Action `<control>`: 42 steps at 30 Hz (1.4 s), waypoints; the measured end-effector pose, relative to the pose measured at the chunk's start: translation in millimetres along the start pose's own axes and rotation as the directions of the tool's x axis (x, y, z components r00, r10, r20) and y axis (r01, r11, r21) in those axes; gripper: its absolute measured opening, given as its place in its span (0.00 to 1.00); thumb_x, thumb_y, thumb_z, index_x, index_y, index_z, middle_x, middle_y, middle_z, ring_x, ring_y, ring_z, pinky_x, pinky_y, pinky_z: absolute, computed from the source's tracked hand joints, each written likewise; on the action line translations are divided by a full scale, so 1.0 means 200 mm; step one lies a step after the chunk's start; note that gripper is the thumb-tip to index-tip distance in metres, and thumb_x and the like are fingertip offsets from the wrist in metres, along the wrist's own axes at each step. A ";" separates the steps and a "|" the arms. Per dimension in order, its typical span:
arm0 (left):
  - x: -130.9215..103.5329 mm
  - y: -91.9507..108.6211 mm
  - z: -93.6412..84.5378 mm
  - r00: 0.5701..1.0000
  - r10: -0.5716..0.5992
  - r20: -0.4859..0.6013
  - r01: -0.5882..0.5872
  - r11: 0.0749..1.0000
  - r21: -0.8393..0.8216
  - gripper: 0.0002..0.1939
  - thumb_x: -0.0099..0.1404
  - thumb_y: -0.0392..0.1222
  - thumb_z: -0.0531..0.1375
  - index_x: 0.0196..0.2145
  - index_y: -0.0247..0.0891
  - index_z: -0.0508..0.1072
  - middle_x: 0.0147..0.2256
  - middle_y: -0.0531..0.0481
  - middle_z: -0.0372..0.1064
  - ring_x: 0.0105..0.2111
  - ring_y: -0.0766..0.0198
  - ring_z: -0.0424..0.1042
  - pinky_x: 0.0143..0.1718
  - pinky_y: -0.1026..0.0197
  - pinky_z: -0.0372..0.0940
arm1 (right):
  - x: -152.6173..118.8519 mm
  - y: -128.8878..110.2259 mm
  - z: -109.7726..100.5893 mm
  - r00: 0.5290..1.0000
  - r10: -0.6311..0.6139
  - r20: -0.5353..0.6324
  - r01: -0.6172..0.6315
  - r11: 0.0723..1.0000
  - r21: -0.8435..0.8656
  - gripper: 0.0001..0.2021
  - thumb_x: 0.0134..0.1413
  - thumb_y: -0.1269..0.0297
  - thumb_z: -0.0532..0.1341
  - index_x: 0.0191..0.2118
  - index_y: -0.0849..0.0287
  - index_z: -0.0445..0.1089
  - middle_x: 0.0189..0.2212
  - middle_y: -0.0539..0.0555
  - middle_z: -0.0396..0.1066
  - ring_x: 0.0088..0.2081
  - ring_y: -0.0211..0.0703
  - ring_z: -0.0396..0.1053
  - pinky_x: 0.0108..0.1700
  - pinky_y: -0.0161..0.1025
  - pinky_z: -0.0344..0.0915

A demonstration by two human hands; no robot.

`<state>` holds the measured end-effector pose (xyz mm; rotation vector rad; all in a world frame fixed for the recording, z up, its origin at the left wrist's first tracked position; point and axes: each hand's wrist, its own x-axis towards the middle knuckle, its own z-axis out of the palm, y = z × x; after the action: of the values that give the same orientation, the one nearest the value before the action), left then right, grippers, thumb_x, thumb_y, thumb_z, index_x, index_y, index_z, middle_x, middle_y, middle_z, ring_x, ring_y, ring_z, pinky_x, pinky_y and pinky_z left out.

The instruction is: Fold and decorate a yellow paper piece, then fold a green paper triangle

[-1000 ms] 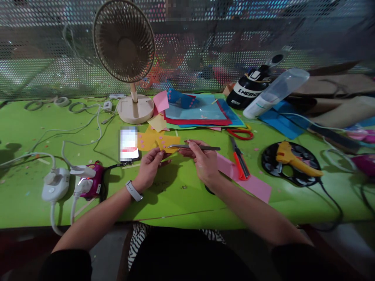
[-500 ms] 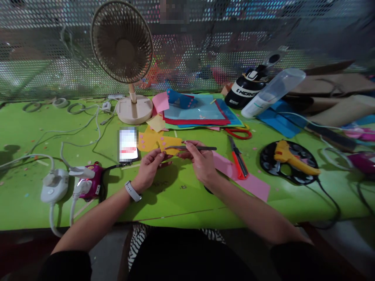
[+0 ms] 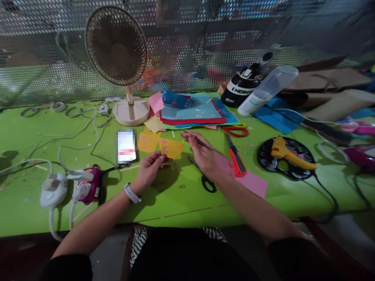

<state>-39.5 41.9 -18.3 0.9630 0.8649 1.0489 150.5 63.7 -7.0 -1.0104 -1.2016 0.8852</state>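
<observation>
Head view, black-handled scissors (image 3: pixel 202 177) near right of centre, left hand (image 3: pixel 150 168) pinching pink-dotted yellow paper (image 3: pixel 172 149) at centre, right hand (image 3: pixel 202 155) holding tweezers (image 3: pixel 204 144) right of the paper, phone (image 3: pixel 126 146) at left, stacked coloured sheets (image 3: pixel 191 111) far centre, 1 fan (image 3: pixel 119 54) far left.

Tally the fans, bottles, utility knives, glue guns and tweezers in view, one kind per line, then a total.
Round beige fan: 1
Bottles: 2 (black-and-white bottle, translucent-and-white bottle)
Red-and-black utility knife: 1
Yellow glue gun: 1
Thin dark tweezers, in the right hand: 1
Total: 6
</observation>
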 end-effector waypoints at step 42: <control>0.03 0.00 -0.03 0.939 0.239 -0.249 -0.218 0.970 0.107 0.19 0.51 0.45 0.72 0.40 0.37 0.74 0.39 0.48 0.74 0.38 0.62 0.72 0.43 0.59 0.67 | -0.15 0.04 0.09 0.897 -0.205 0.392 0.354 0.864 -0.359 0.13 0.66 0.57 0.53 0.37 0.56 0.70 0.51 0.61 0.71 0.52 0.46 0.70 0.52 0.48 0.69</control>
<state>-43.3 48.1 -21.3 1.0231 1.0330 1.3724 128.3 39.7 -22.6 -1.0032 -1.8492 0.5849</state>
